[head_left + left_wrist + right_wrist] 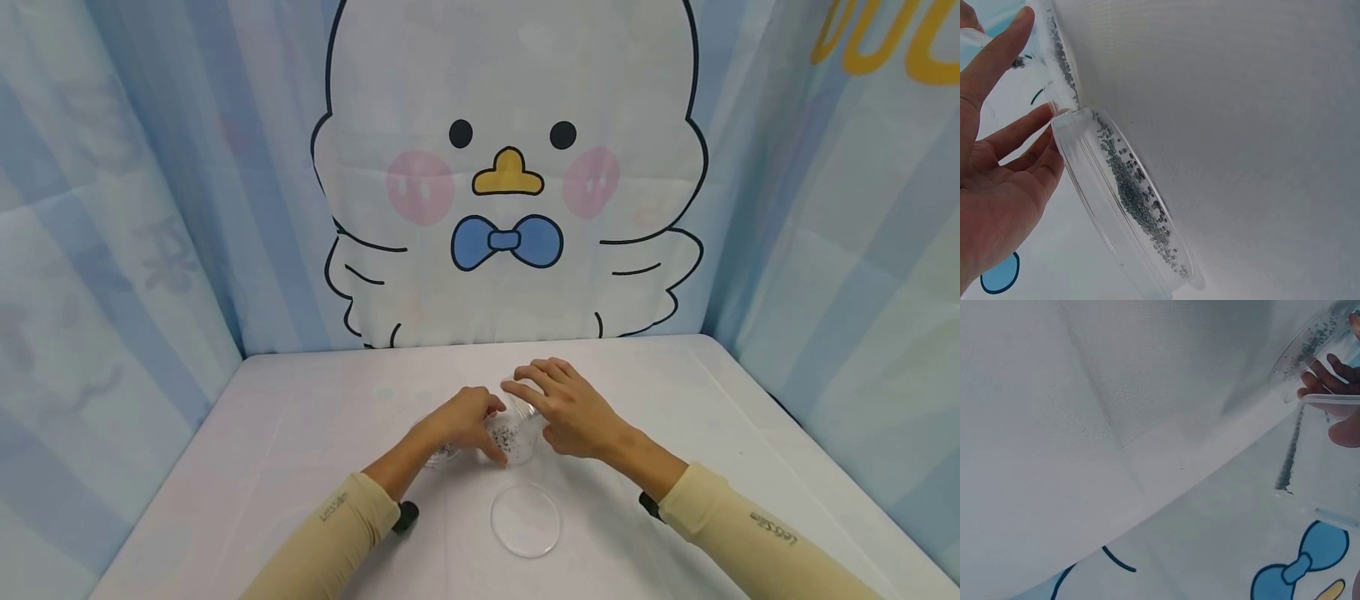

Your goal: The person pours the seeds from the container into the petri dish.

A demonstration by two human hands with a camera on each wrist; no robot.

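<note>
My left hand holds a clear round container between thumb and fingers. In the left wrist view this container shows white material and a band of dark grains low inside. My right hand grips a small clear cup, tilted over that container. In the left wrist view, dark grains sit near the tilted cup. Beside the left hand stands a second clear round container with loose dark grains in it. My left forearm partly covers it in the head view.
A clear round lid or ring lies flat on the white-covered table, nearer me than the containers. A cloth backdrop with a printed cartoon bird hangs behind the table, and striped cloth closes in both sides.
</note>
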